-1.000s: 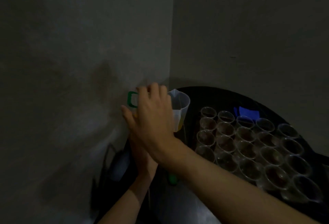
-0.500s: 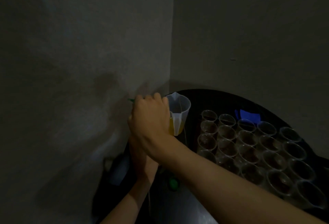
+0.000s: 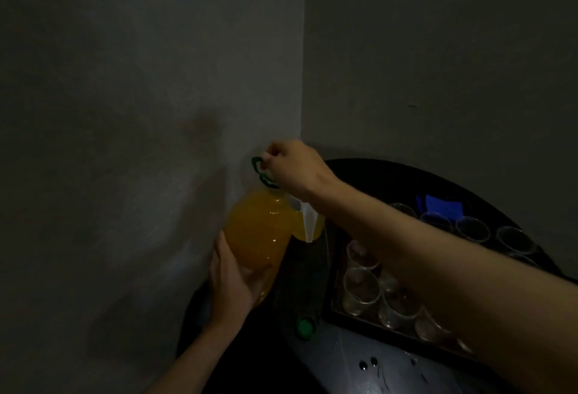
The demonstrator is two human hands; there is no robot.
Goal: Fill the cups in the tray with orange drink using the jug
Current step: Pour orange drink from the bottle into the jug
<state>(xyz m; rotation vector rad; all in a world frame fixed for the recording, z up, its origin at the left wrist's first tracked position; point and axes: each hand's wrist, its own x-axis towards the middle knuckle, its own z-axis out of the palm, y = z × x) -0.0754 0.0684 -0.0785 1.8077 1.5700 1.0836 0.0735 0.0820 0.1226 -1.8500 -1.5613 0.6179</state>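
head view, dim light. a round, bulging clear plastic bottle full of orange drink is tilted at centre left, against a grey wall corner. the left hand cups its lower end, thumb and fingers curled round the smooth plastic. the right hand, at centre, grips the thin green loop handle at the bottle's top, fingers closed round it. a clear jug holding orange drink stands just below the right wrist, beside the bottle. to the lower right, clear empty cups stand in rows in a dark rectangular tray on a dark round table. a green cap lies near the tray's left corner.
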